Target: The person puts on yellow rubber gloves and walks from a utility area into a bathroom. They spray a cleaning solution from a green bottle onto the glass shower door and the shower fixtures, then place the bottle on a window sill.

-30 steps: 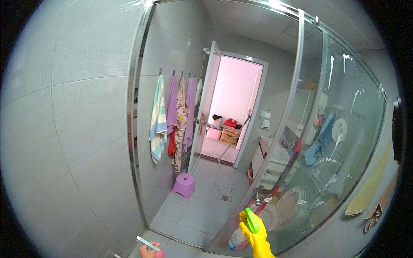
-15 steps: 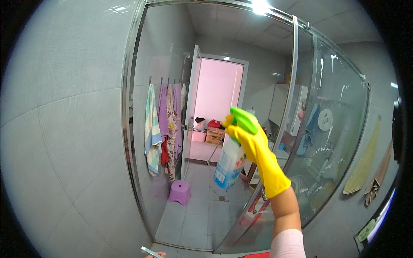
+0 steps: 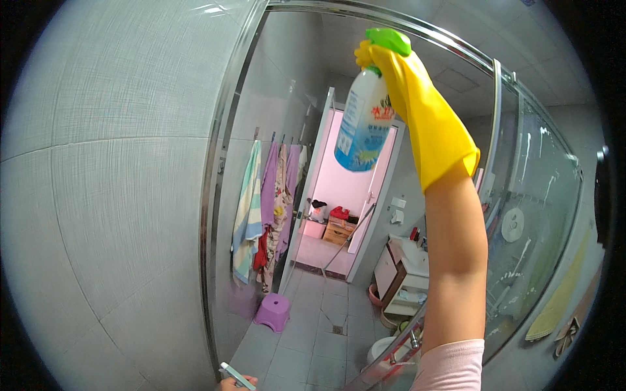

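My right hand (image 3: 399,75), in a yellow rubber glove, grips a spray bottle (image 3: 366,124) by its neck, just under the green trigger head. The bottle is clear to blue with a printed label, and it hangs slightly tilted, high in the shower doorway. At the lower edge my left hand (image 3: 250,380) shows only in part, its fingers bare. It is closed around a pale, light-green handle (image 3: 235,373); the rest of that tool is out of sight. A glass shower panel (image 3: 544,176) stands to the right of my right arm, with white foam streaks running down it.
A metal door frame (image 3: 225,163) borders a tiled wall at left. Beyond it are hanging towels (image 3: 246,215), a purple stool (image 3: 272,313), an open door (image 3: 316,176) and a sink cabinet (image 3: 401,267). A yellow cloth (image 3: 554,300) hangs at far right.
My right hand has lifted the spray bottle from mid-height to near the top of the doorway. The view has tilted and shifted. My left hand still holds the pale handle low down.
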`<state>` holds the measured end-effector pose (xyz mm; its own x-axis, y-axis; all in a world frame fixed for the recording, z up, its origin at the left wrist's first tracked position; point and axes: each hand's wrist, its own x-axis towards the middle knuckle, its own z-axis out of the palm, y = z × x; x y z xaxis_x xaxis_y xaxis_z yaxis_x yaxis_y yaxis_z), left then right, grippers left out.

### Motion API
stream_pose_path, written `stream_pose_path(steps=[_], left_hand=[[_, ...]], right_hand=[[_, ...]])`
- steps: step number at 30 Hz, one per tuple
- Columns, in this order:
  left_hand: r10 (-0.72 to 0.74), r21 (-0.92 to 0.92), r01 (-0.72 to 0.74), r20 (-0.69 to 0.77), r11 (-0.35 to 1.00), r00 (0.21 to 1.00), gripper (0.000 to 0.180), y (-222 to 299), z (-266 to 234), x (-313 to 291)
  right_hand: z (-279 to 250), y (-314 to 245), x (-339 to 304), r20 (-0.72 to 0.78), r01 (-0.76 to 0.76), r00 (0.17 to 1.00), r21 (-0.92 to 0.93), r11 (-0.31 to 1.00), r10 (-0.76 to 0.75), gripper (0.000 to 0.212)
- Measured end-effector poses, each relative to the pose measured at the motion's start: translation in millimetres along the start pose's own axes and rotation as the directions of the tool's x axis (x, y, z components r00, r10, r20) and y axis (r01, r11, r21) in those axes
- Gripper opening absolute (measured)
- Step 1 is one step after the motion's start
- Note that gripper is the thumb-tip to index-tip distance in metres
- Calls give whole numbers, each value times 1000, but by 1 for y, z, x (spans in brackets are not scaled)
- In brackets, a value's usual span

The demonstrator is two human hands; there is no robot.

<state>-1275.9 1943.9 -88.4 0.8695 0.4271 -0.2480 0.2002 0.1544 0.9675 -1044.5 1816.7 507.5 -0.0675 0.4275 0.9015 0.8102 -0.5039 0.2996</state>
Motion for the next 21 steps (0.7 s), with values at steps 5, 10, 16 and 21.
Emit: stream_pose_path(steps=[5,10,16,21], left_hand=[[139,124,-126,-106,984,985,28,-113,-16,113],[122,21,-128,176,992,977,25,-52,-19,135],[108,44,-117,178,992,978,24,-10,-38,159],[82,49,-91,162,995,983,23,10,-49,175]], right_hand=[[37,-31,91,35,-5,999,-248,969,14,22],[64,-40,161,333,160,934,-710,686,126,15],[89,-48,213,250,-232,881,-513,826,402,15],[101,-47,222,83,-405,911,-9,914,404,10]])
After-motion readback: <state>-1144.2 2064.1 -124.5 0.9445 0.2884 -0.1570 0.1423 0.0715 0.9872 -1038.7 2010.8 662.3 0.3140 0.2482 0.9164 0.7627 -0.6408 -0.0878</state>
